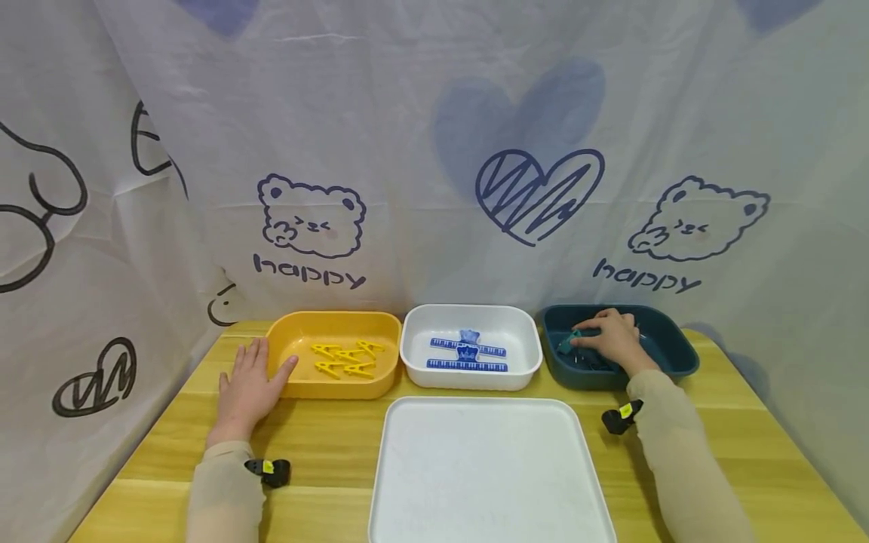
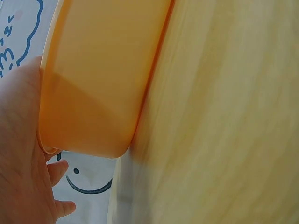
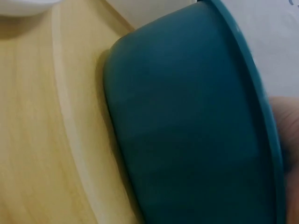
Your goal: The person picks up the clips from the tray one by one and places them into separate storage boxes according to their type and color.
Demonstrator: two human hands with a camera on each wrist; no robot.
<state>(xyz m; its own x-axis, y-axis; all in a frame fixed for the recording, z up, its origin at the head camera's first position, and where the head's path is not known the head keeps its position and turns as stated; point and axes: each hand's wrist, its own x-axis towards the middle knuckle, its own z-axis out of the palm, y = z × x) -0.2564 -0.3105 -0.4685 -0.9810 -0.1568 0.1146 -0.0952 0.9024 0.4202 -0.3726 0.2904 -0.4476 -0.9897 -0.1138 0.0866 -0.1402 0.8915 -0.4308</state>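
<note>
My left hand (image 1: 247, 388) lies spread with straight fingers at the left end of a yellow bin (image 1: 339, 390), its thumb over the rim. Several yellow clothespins (image 1: 348, 356) lie inside that bin. Over at the right, my right hand (image 1: 614, 341) reaches into a dark teal bin (image 1: 668, 360) and pinches a small teal clip (image 1: 567, 342) between thumb and fingers. Other dark items in this bin are too dim to make out. The right wrist view shows mostly the outer wall of the teal bin (image 3: 187, 112), which hides the fingertips.
Between the two bins stands a white bin (image 1: 471, 382) holding blue clips (image 1: 468, 351) with a piano-key pattern. A white tray (image 1: 489, 467) lies in front of it on the wooden table (image 1: 319, 452). A printed curtain (image 1: 407, 151) hangs right behind the bins.
</note>
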